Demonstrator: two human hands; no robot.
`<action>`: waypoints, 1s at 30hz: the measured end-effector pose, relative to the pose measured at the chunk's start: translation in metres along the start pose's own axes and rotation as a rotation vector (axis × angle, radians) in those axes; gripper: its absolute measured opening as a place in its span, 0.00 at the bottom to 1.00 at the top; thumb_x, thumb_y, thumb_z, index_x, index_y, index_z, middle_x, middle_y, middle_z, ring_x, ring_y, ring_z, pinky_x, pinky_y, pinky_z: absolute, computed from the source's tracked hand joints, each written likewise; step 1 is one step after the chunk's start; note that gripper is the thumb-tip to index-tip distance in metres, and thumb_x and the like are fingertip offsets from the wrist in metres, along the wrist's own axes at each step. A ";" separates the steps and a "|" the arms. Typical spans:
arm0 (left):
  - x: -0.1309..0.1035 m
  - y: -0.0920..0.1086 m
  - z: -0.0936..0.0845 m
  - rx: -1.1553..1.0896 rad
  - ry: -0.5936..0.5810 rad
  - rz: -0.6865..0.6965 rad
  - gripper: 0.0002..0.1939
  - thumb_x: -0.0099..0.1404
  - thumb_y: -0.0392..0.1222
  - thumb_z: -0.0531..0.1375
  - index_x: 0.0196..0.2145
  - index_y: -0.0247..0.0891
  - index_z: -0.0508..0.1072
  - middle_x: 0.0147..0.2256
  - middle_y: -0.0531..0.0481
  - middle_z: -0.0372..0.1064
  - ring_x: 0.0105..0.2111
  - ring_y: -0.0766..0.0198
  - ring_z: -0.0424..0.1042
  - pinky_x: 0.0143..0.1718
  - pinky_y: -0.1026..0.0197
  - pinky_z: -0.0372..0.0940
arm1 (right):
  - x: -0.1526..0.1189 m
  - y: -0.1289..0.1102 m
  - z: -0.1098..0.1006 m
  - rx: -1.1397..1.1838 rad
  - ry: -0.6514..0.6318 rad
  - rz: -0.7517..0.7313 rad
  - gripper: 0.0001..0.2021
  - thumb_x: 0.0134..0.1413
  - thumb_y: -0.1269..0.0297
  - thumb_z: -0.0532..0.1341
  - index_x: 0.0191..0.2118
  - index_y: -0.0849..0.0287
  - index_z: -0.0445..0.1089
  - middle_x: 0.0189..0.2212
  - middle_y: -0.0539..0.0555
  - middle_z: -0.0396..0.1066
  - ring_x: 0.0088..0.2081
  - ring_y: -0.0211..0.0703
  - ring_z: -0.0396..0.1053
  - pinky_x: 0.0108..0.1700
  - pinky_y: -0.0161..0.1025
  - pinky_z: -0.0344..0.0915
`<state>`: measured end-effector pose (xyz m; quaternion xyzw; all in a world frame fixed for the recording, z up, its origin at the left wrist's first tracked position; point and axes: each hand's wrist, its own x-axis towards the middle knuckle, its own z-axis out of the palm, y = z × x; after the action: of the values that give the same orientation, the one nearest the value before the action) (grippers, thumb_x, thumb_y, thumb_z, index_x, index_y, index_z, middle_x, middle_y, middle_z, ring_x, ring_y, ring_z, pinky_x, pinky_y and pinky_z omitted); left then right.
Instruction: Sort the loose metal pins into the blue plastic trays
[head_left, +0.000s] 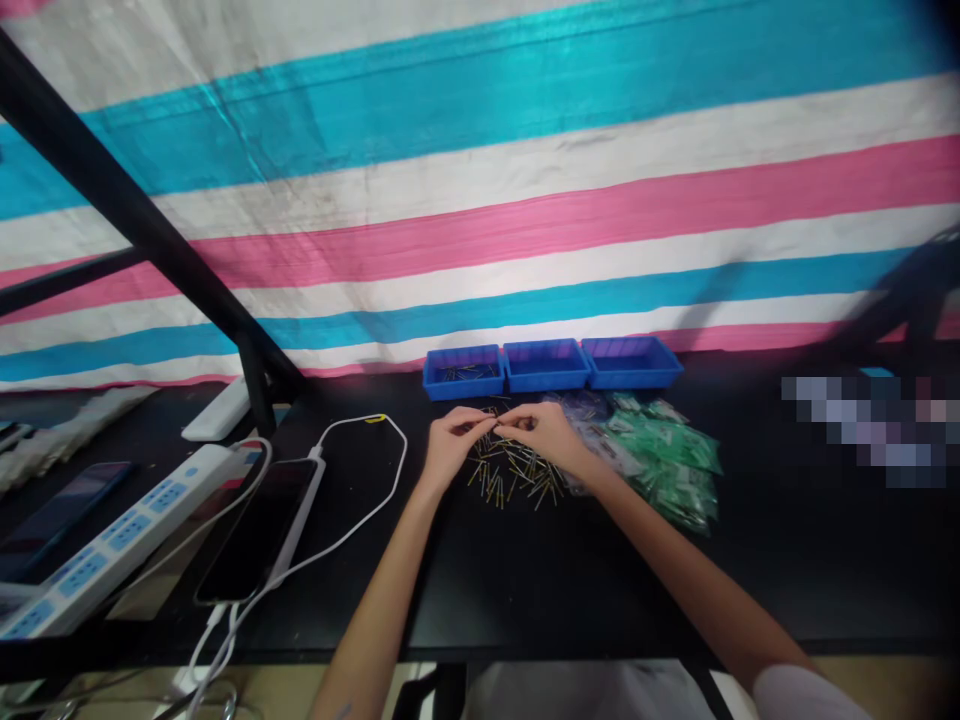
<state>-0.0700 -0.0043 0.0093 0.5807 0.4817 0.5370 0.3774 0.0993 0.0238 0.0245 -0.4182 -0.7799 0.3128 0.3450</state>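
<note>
My left hand (456, 440) and my right hand (541, 430) meet above a loose pile of thin metal pins (517, 470), brass and silver in colour. The fingertips of both hands are pinched together at one spot. Whatever they hold there is too small to make out. Just beyond the hands stand three blue plastic bins (546, 364) in a row; the left one has several thin dark pieces in it. Beside my right hand lies a heap of small green plastic packets (667, 460), with clear and purplish bags (589, 408) against it.
To the left, a phone (259, 530) with a white charging cable (367, 512) lies near a white power strip (124, 535). Another phone (64, 515) is farther left. A black metal frame (150, 230) rises at the left, before a striped tarp (480, 220).
</note>
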 end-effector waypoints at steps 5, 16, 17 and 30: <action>0.001 0.002 -0.002 -0.049 0.082 -0.018 0.09 0.50 0.43 0.63 0.28 0.36 0.76 0.33 0.47 0.71 0.36 0.62 0.69 0.37 0.62 0.63 | 0.000 -0.002 0.000 0.063 -0.036 0.053 0.11 0.44 0.57 0.62 0.27 0.60 0.75 0.23 0.53 0.74 0.25 0.39 0.68 0.28 0.34 0.62; 0.002 0.002 -0.004 -0.054 0.093 -0.029 0.10 0.51 0.45 0.62 0.29 0.35 0.75 0.34 0.46 0.71 0.36 0.62 0.68 0.35 0.62 0.62 | 0.011 -0.022 -0.004 0.379 0.132 0.145 0.13 0.47 0.57 0.59 0.33 0.62 0.73 0.27 0.55 0.73 0.25 0.38 0.68 0.27 0.34 0.64; 0.002 0.002 -0.003 -0.037 0.061 -0.020 0.10 0.51 0.45 0.62 0.29 0.35 0.75 0.34 0.46 0.71 0.36 0.62 0.68 0.35 0.62 0.62 | 0.011 -0.023 -0.003 0.387 0.138 0.150 0.13 0.46 0.57 0.59 0.33 0.62 0.73 0.26 0.55 0.73 0.24 0.37 0.67 0.26 0.34 0.64; 0.011 -0.010 -0.024 0.241 0.222 -0.088 0.18 0.53 0.49 0.59 0.38 0.36 0.73 0.29 0.49 0.70 0.26 0.67 0.66 0.32 0.64 0.61 | 0.045 -0.007 -0.003 0.489 0.028 0.164 0.18 0.47 0.60 0.59 0.46 0.57 0.69 0.40 0.57 0.72 0.35 0.42 0.70 0.29 0.35 0.67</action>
<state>-0.0959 0.0064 0.0063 0.5372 0.6061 0.5194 0.2726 0.0797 0.0607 0.0437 -0.3884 -0.6398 0.5132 0.4201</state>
